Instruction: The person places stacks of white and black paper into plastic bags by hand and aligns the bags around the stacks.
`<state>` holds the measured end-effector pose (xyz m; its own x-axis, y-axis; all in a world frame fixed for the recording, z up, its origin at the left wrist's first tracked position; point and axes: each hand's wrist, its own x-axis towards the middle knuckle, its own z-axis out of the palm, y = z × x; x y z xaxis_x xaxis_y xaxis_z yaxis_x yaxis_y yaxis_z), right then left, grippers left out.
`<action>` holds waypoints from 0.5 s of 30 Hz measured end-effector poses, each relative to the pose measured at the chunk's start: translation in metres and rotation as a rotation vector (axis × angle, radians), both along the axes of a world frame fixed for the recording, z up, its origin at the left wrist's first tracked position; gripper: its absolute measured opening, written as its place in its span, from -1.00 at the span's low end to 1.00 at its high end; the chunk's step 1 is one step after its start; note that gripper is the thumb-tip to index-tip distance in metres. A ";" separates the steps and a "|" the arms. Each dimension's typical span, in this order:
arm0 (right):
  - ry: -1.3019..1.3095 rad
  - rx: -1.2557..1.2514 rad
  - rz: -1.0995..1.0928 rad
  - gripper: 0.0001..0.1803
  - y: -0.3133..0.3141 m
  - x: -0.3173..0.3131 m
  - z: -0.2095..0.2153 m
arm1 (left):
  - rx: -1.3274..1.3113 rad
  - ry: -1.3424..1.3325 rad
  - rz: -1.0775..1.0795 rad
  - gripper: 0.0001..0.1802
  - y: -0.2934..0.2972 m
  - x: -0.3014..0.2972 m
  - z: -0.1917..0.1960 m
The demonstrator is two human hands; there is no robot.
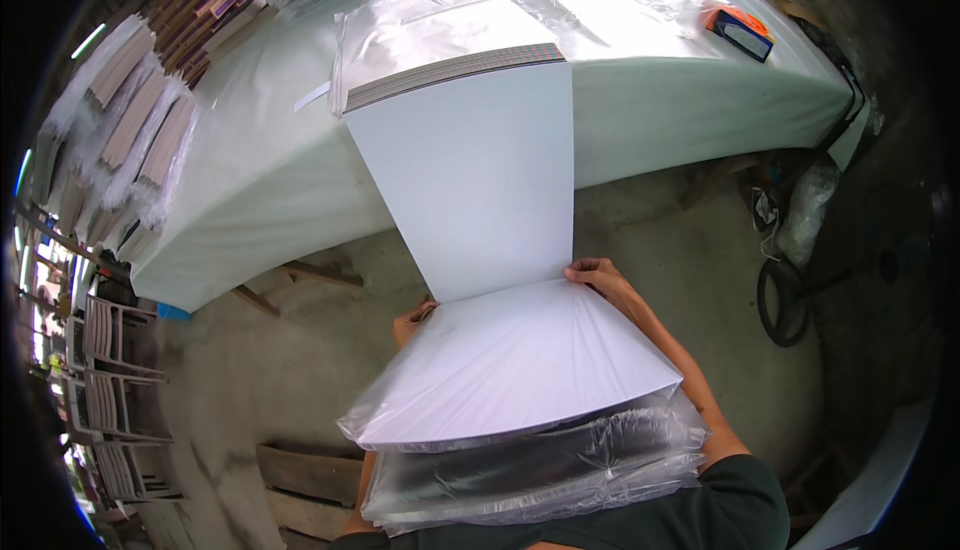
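Clear plastic bags (530,470) lie stacked nearest me, under a white sheet stack (510,360) sleeved in plastic. My right hand (598,277) pinches its far corner, fingers closed on it; my left hand (412,322) is mostly hidden behind the edge, so I cannot tell its grip. Beyond, a white board (470,170) slopes off the counter (640,110), with an orange tape dispenser (740,30) far right.

Single head view, looking steeply down, close over the table (640,120) edge
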<state>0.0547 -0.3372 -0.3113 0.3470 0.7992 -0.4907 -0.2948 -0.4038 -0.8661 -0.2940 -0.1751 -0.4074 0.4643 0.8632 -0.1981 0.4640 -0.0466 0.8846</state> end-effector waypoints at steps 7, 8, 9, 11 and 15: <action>-0.563 0.323 -0.080 -0.79 0.044 0.086 0.141 | 0.574 0.030 0.510 -0.75 0.059 -0.007 0.121; -0.668 0.540 -0.113 -0.82 0.062 0.098 0.174 | 0.822 -0.187 0.473 -0.71 0.075 0.003 0.168; -0.693 0.754 -0.106 -0.86 0.078 0.111 0.203 | 0.877 -0.249 0.454 -0.65 0.086 0.018 0.216; -1.032 0.757 -0.088 -0.80 0.121 0.115 0.253 | 0.991 -0.453 0.336 -0.60 0.097 0.066 0.306; -1.281 0.579 0.323 -0.75 0.225 0.128 0.266 | 1.026 -0.347 -0.091 -0.57 0.138 0.135 0.388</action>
<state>0.1824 -0.1120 -0.0453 0.0611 0.9019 0.4277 0.8308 0.1915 -0.5226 -0.1587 -0.0372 -0.0195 0.4265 0.5017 0.7526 0.1531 -0.8601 0.4867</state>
